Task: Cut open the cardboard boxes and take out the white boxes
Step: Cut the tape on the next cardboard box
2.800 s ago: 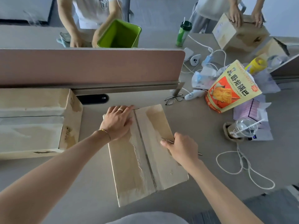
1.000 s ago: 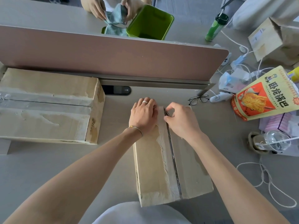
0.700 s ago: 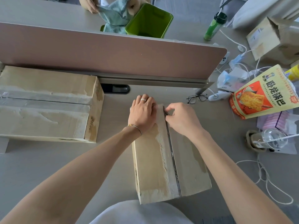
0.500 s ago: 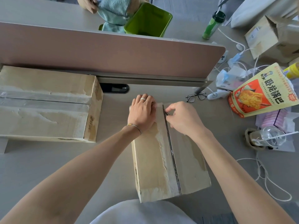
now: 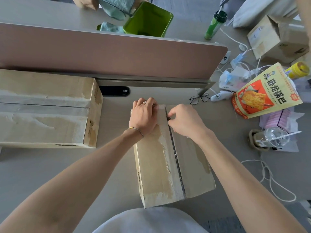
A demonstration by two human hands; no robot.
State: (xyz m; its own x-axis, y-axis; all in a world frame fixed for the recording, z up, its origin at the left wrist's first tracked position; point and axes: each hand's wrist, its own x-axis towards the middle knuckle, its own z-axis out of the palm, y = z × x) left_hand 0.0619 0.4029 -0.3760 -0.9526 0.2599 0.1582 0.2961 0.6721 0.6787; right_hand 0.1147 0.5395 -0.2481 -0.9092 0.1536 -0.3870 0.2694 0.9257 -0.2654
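Bare forearms; left hand [image 5: 143, 116]: ring [image 5: 144, 102], gold bracelet [image 5: 135, 130].

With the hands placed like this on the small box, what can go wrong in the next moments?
1. The left hand presses the small cardboard box right beside the taped seam, where the right hand pinches a thin tool; a slip may nick the fingers.
2. A deep cut may scratch whatever is inside, which is hidden.

Bare desk [image 5: 117, 158] separates two cardboard boxes, large [image 5: 47, 108] and small [image 5: 170, 162]; a divider panel [image 5: 109, 52] blocks behind.
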